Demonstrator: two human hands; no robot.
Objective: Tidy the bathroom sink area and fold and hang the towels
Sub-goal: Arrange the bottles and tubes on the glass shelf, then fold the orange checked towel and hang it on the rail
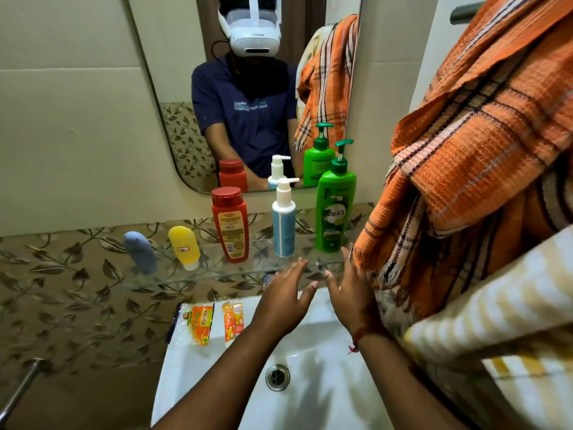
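Both my hands hover over the white sink (198, 361), fingers spread and holding nothing. My left hand (283, 297) is just below the glass shelf (173, 276). My right hand (352, 291) is beside the fringe of the orange checked towel (471, 156), which hangs bunched on the right. A yellow-and-white striped towel (483, 318) hangs below it. On the shelf stand a green pump bottle (333, 212), a blue-and-white pump bottle (283, 223), a red bottle (230, 225), a yellow tube (184, 248) and a grey-blue tube (141, 251).
Small orange sachets (200, 324) and two thin packets (233, 319) lie on the sink's left rim. The drain (277, 377) is in the basin. A mirror (248, 88) hangs above the shelf. A metal bar (21, 389) juts out at lower left.
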